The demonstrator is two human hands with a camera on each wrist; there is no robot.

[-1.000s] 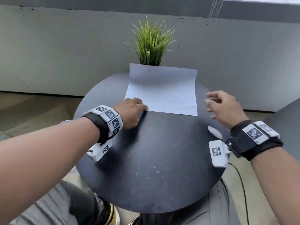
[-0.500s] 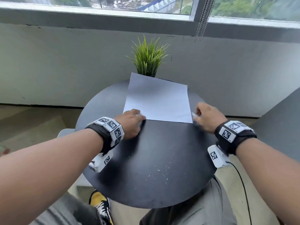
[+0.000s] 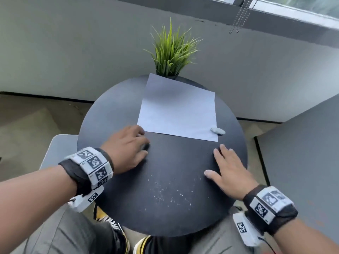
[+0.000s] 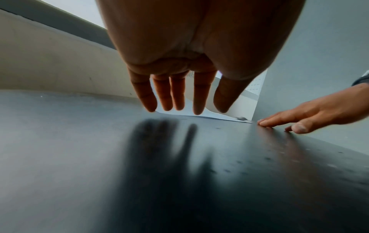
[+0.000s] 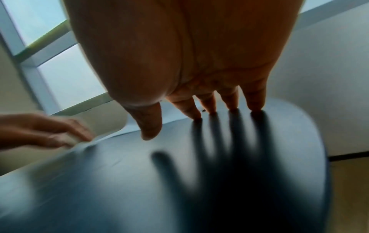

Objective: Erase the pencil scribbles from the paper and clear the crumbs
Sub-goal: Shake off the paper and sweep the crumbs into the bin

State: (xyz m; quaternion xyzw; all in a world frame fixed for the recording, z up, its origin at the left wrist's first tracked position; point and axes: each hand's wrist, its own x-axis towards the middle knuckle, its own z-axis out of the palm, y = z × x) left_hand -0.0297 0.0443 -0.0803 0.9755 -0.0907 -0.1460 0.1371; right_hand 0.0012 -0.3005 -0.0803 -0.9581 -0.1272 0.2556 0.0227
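Crumbs (image 3: pixel 170 193) lie scattered on the table (image 3: pixel 113 114) between your hands, nearer your right hand (image 3: pixel 231 173) (flat, fingers spread). Your left hand (image 3: pixel 126 147) rests open at the paper (image 3: pixel 178 114) corner; the eraser (image 3: pixel 217 130) sits on its right corner.

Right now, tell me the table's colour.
Black; the table shows best in the head view.

No words, brands or numbers can be read anywhere. The only signs are black-and-white square code patterns on the white blocks of the left wristband (image 3: pixel 93 163) and the right wristband (image 3: pixel 269 203), and on the small white units hanging beneath each; none carries legible letters.
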